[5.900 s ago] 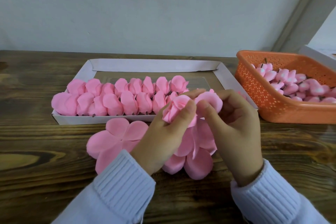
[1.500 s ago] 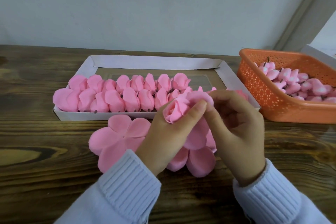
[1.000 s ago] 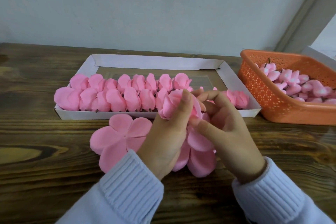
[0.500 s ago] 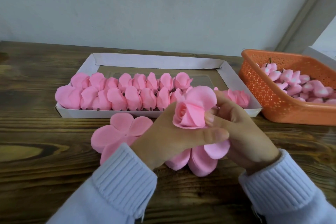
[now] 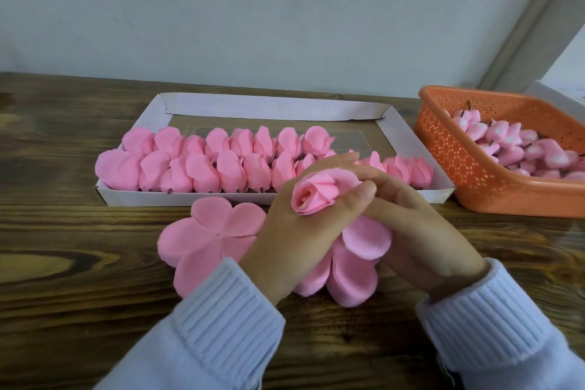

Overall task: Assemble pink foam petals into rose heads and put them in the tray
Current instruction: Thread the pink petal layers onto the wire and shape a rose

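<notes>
My left hand (image 5: 304,231) grips a pink foam rose head (image 5: 319,193), its rolled centre facing me between thumb and fingers. My right hand (image 5: 421,231) wraps the rose's outer petals from the right, and one loose petal (image 5: 367,237) hangs below. Beneath both hands lies a stack of flat pink petal sheets (image 5: 351,282), and another flat five-petal sheet (image 5: 215,234) lies to the left on the table. The white cardboard tray (image 5: 177,198) behind holds two rows of finished rose heads (image 5: 202,165).
An orange perforated basket (image 5: 452,161) with several small pink buds on stems stands at the right. A white box corner (image 5: 566,101) shows behind it. The dark wooden table (image 5: 63,263) runs to a pale wall.
The rose has been turned so its centre faces me and has come lower. My right hand moved from folding petals over the top to closing round its right side.
</notes>
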### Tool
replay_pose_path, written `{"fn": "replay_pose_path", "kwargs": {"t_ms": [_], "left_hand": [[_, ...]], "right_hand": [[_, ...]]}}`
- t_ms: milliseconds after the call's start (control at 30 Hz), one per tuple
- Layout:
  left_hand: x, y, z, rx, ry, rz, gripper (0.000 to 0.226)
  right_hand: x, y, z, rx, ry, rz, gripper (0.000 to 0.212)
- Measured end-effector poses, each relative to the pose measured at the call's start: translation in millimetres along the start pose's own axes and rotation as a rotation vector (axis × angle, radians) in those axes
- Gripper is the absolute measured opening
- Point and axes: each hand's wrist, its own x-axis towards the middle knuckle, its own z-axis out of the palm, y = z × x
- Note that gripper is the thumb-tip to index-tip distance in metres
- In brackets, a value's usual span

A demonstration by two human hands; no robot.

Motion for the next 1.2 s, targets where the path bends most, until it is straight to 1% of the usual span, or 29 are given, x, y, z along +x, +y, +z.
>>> {"fn": "replay_pose_path", "kwargs": {"t_ms": [67, 133, 167, 233, 300, 367, 433, 467, 567, 667, 767, 867, 933, 967, 1067, 1133, 1200], "left_hand": [[1.0, 0.7, -0.6, -0.054, 0.057, 0.013, 0.012], [1.9, 1.9, -1.0, -0.074, 0.084, 0.011, 0.014], [2.1, 2.2, -1.2, -0.069, 0.083, 0.010, 0.017], [1.7, 2.0, -1.2, -0.052, 0.068, 0.019, 0.021], [1.1, 0.9, -0.5, -0.051, 0.059, 0.012, 0.022], [1.3, -0.4, 0.1, -0.018, 0.081, 0.020, 0.029], [1.6, -3.0, 0.4, 0.001, 0.105, 0.010, 0.040], [1.4, -4.1, 0.1, -0.003, 0.115, 0.005, 0.042], [1.2, -4.3, 1.2, -0.020, 0.124, 0.003, 0.033], [2.2, -1.3, 1.6, -0.006, 0.093, 0.010, 0.017], [-0.2, 2.5, 2.9, 0.016, 0.015, 0.011, 0.014], [-2.7, 2.2, 4.3, 0.032, 0.008, -0.042, 0.011], [-3.7, 1.9, 5.4, 0.038, -0.003, -0.056, 0.006], [-4.3, 2.3, 6.1, 0.031, -0.006, -0.057, 0.010], [-3.6, 3.3, 6.8, 0.000, -0.011, -0.047, 0.014], [-2.7, 2.1, 6.0, -0.017, 0.024, -0.049, 0.017], [-1.3, 0.0, 4.4, -0.042, 0.093, -0.043, 0.018]], "right_hand": [[1.6, -0.6, -3.7, -0.019, 0.068, 0.034, 0.053], [3.7, -1.1, -6.6, -0.016, 0.145, 0.072, 0.057], [4.3, -1.0, -7.0, 0.003, 0.177, 0.085, 0.057], [4.5, -0.7, -5.9, 0.020, 0.221, 0.064, 0.047], [4.1, 0.9, -5.5, 0.027, 0.264, -0.005, 0.042], [3.2, 2.4, -5.1, 0.011, 0.302, -0.089, 0.044], [1.7, 3.8, -4.2, -0.110, 0.360, -0.183, 0.043], [1.0, 4.4, -3.0, -0.189, 0.389, -0.251, 0.039], [-0.8, 7.2, 2.4, -0.378, 0.418, -0.488, 0.028], [-3.8, 8.5, 7.8, -0.550, 0.422, -0.654, 0.024], [-5.4, 7.8, 11.0, -0.656, 0.471, -0.710, 0.019], [-6.5, 6.9, 11.2, -0.734, 0.533, -0.723, 0.021], [-7.2, 6.8, 10.4, -0.740, 0.540, -0.729, 0.021], [-7.5, 6.9, 10.3, -0.729, 0.533, -0.735, 0.021], [-7.8, 6.6, 11.8, -0.654, 0.451, -0.753, 0.020], [-8.1, 6.6, 12.9, -0.612, 0.402, -0.773, 0.019], [-8.0, 7.2, 12.1, -0.587, 0.375, -0.792, 0.013]]}}
